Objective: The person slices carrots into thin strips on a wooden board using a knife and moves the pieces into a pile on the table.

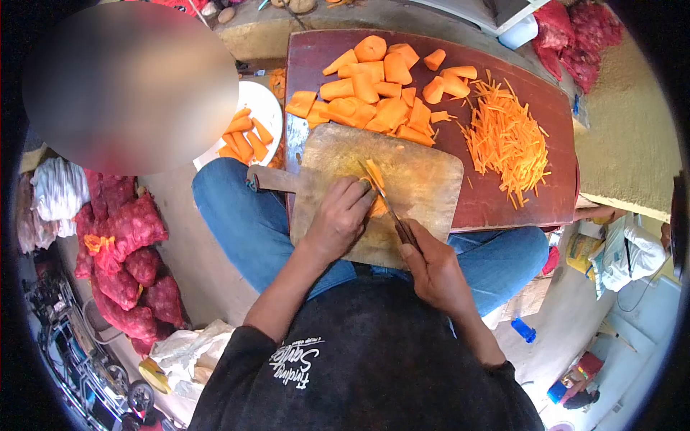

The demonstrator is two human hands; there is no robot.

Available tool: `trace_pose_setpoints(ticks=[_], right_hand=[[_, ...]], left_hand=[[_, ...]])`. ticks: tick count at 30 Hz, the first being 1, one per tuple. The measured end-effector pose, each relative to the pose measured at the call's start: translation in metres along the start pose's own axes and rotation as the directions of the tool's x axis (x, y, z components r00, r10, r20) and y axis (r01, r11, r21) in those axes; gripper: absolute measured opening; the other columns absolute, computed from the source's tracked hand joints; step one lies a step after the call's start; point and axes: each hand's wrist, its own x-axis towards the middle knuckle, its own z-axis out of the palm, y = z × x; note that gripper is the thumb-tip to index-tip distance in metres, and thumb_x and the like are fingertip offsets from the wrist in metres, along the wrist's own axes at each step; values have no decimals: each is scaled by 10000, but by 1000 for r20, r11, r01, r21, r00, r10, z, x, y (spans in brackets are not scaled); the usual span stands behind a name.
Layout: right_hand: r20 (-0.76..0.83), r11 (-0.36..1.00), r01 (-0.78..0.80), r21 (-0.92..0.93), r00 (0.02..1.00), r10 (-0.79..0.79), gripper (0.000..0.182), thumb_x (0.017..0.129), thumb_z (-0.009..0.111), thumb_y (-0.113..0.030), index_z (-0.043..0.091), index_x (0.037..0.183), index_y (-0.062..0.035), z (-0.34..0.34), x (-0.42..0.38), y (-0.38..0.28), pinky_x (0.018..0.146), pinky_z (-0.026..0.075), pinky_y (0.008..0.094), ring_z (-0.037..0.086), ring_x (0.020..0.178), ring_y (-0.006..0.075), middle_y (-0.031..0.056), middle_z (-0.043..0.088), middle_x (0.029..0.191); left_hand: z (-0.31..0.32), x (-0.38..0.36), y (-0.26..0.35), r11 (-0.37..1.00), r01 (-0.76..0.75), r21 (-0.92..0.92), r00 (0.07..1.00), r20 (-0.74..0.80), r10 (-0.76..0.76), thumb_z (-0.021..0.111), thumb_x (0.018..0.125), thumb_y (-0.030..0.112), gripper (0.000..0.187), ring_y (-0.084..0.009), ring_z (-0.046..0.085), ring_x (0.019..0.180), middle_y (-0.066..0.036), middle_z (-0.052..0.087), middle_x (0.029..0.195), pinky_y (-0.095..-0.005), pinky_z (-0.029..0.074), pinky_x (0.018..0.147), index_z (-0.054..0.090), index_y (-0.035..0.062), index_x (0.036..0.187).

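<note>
A wooden cutting board (323, 161) lies at the near edge of a dark red table (560, 158). On it my left hand (339, 219) presses its bent fingers on a piece of carrot (375, 176). My right hand (435, 269) is wrapped round the handle of a knife (392, 214), whose blade touches the carrot beside my left fingertips. Behind the board is a heap of peeled carrot chunks (366, 82). A pile of thin carrot strips (507, 140) lies to the right of it.
At the left a white basin (269, 108) holds carrot pieces, next to a blurred area. Red net sacks (136, 287) stand on the floor at left, more sacks (575, 36) at top right. A blue object (523, 330) lies on the floor at right.
</note>
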Motion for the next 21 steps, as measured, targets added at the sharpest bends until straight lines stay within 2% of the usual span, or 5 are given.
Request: trace_pose_setpoints(ticks=[4,13,16,19,21], right_hand=[[42,998,-62,-19,997,63,421,1106,628,-128,576,1513,-39,6,19,-3,926,589,525,742,1099,510,331,732,1152],[72,987,-158,7,985,157,417,1109,637,-128,583,1505,-9,-15,-9,-16,980,581,480,730,1166,503,332,730,1204],[10,997,-71,-9,997,71,383,1100,615,-98,618,1464,23,-8,-17,-6,935,576,406,776,1077,394,270,755,1171],[51,999,-50,1,997,50,432,1104,643,-115,576,1500,44,-13,-20,-11,970,588,490,730,1159,522,340,732,1215],[48,998,-57,-22,997,58,423,1106,639,-121,580,1494,40,-11,-21,-6,954,590,498,735,1145,524,341,733,1198]], left_hand=[[0,0,0,1000,7,-7,1000,20,-7,769,772,-33,330,-371,672,1057,-168,675,1092,-463,571,935,742,-68,1099],[0,-11,-2,1000,3,-13,1000,13,-3,749,791,-1,338,-370,671,1085,-168,666,1131,-465,564,953,725,-66,1122],[-1,-6,-1,998,-30,55,1000,-7,30,751,794,6,337,-360,660,1086,-157,665,1125,-466,553,940,724,-65,1122],[-1,-7,-3,998,-40,53,999,8,39,752,797,2,334,-349,652,1085,-149,662,1116,-465,544,930,732,-61,1124],[0,-7,-3,999,-30,33,1000,3,30,753,794,2,339,-352,652,1085,-150,661,1114,-462,541,939,736,-59,1127]])
